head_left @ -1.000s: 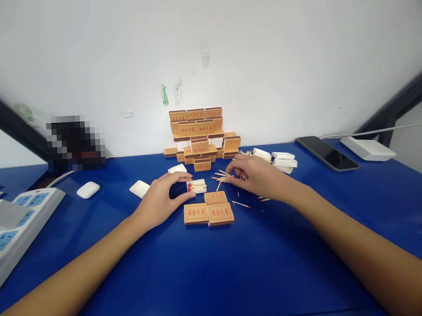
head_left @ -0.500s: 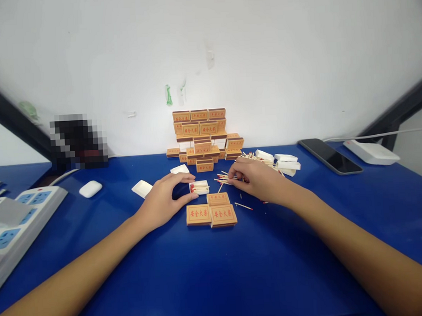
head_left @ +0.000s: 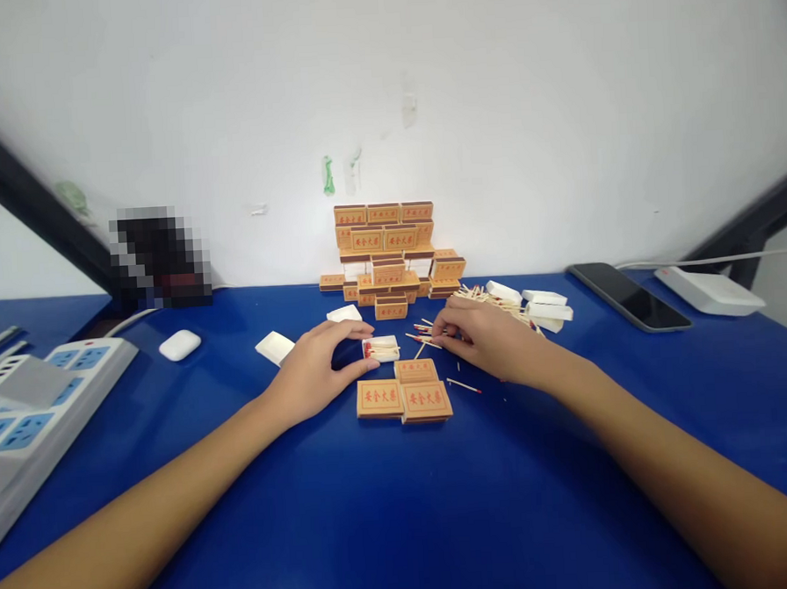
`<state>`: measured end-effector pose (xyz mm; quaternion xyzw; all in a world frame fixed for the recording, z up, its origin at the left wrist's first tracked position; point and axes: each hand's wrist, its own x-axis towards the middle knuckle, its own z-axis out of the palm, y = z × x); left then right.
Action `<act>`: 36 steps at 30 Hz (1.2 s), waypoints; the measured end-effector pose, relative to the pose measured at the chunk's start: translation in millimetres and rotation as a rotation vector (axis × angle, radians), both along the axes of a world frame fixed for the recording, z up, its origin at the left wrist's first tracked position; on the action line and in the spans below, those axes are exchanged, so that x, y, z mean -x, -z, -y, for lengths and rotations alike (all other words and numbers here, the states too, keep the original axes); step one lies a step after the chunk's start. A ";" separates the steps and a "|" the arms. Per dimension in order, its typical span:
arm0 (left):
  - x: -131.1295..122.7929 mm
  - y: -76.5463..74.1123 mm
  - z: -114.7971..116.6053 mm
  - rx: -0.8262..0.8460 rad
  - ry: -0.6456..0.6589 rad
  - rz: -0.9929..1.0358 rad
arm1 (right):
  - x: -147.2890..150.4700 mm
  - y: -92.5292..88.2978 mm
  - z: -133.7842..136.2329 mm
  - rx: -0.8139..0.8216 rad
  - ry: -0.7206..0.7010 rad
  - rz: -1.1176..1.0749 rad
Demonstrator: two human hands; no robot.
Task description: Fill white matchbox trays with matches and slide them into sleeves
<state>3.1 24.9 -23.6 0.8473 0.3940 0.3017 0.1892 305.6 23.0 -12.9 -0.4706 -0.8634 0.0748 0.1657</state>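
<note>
My left hand [head_left: 318,369] curves round a small white matchbox tray [head_left: 387,355], thumb and forefinger at its left end. Red-headed matches [head_left: 378,348] lie inside that tray. Over a loose spread of matches [head_left: 419,333], my right hand [head_left: 484,332] has its fingertips pinched together on some of them; how many is hidden. Just in front of the tray are orange matchboxes [head_left: 426,400] with red lettering. A single match [head_left: 464,386] lies to their right. Two more white trays, one beside my left hand [head_left: 275,346] and one behind it [head_left: 344,314], rest on the table.
Against the wall rises a stacked matchbox structure [head_left: 385,242]. A heap of matches [head_left: 492,298] and several white trays [head_left: 547,311] lie behind my right hand. Farther right are a phone [head_left: 627,295] and a white box [head_left: 710,287]. A power strip [head_left: 56,409] and white earbud case [head_left: 180,344] are at left.
The whole view has shifted slightly, so everything appears farther right. Both hands keep nearly the same places over the tray and the matches.
</note>
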 end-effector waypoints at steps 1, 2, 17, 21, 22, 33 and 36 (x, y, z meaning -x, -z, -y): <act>0.2 0.1 -0.1 0.004 0.001 0.000 | 0.2 0.0 0.0 -0.003 -0.004 0.009; 0.4 0.2 -0.1 0.007 0.001 0.001 | 0.4 -0.2 0.0 -0.006 -0.005 0.018; 1.3 2.6 0.5 0.008 0.014 0.023 | 39.4 -24.7 7.8 -0.043 -0.050 -0.138; 2.5 4.5 -0.8 -0.001 0.027 0.035 | 70.0 -33.4 3.0 0.011 -0.104 -0.058; 2.8 5.2 -1.3 -0.005 0.030 0.040 | 73.9 -33.8 1.9 0.020 -0.109 -0.041; 2.5 5.7 -1.2 -0.001 0.030 0.028 | 48.4 -24.5 1.8 0.072 -0.122 -0.095; 2.3 5.0 -1.0 0.002 0.028 0.027 | 51.5 -20.6 2.0 0.096 -0.104 -0.085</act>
